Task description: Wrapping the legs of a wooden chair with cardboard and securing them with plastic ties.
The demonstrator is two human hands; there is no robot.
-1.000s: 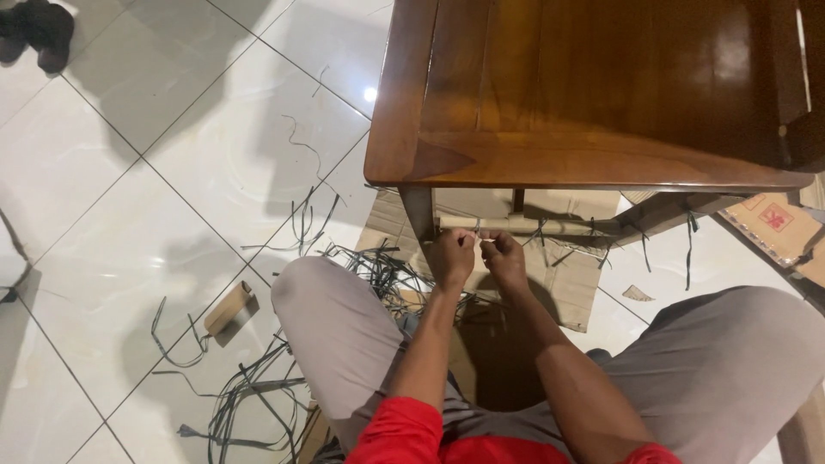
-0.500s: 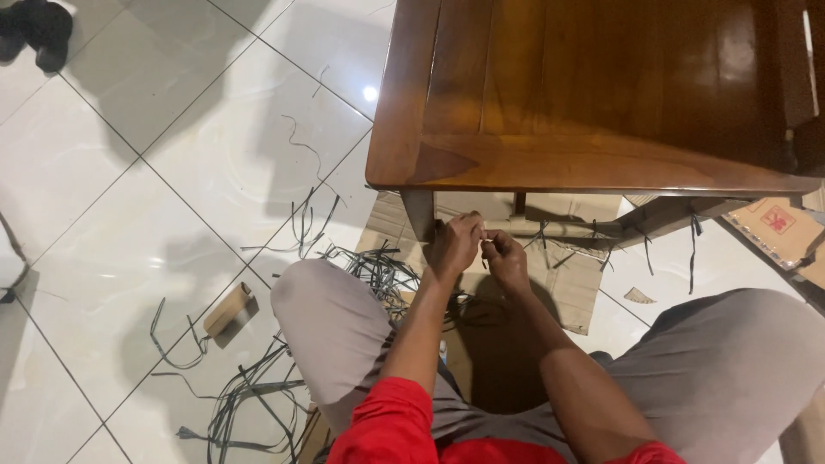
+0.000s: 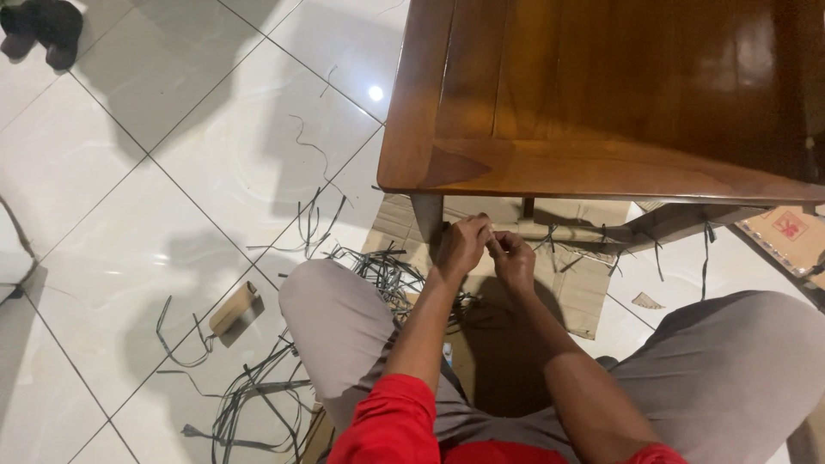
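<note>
Left hand (image 3: 461,245) & right hand (image 3: 513,258) are pinched shut together on a thin strip, too small to see well, just under the wooden table (image 3: 601,94) edge, by its leg (image 3: 427,215). Dark strips (image 3: 258,395) lie on the floor.

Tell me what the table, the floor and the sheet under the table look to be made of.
Table: reddish-brown wood, glossy varnish; grain and glare show.
Floor: large pale glazed tiles, probably ceramic; grout lines, lamp reflection.
Sheet: plain brown cardboard, matte, with a torn edge.
</note>
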